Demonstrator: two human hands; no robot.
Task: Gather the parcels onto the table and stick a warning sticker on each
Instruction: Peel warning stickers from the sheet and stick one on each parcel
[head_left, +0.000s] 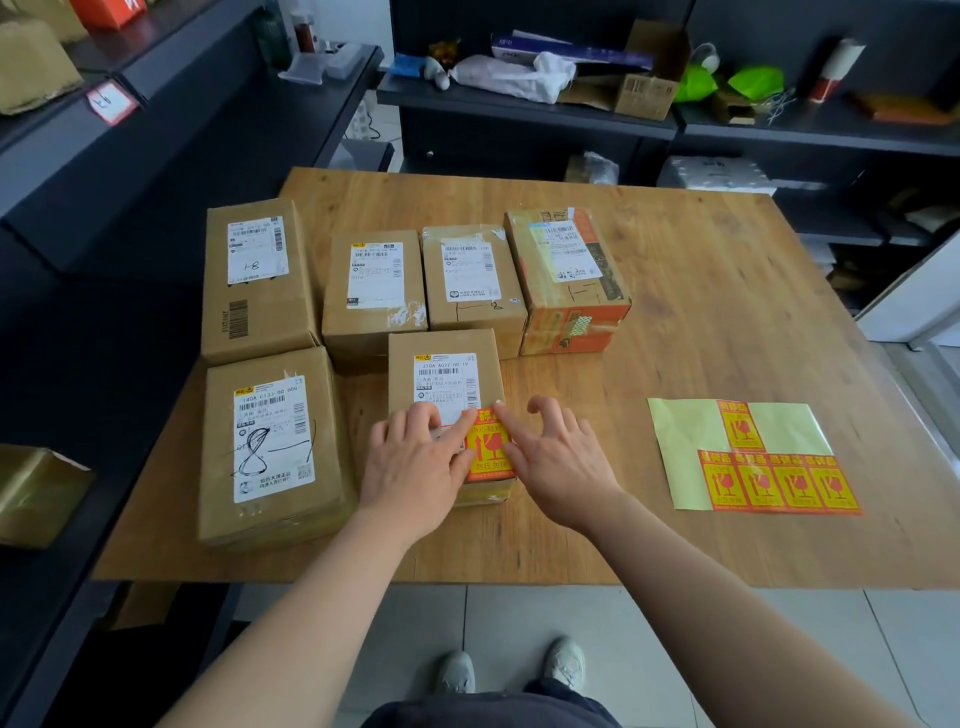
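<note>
Six taped cardboard parcels (470, 275) are gathered on the wooden table (701, 312). Only the small box (447, 374) nearest the person is getting its glossy orange-and-yellow warning sticker (488, 447). The left hand (415, 467) presses it with straight fingers, and the right hand (556, 457) smooths it with its forefinger, other fingers loosely spread. Five parcels, from nine to one o'clock, look unstickered. At three o'clock, a waxy backing sheet (680, 436) holds five more.
</note>
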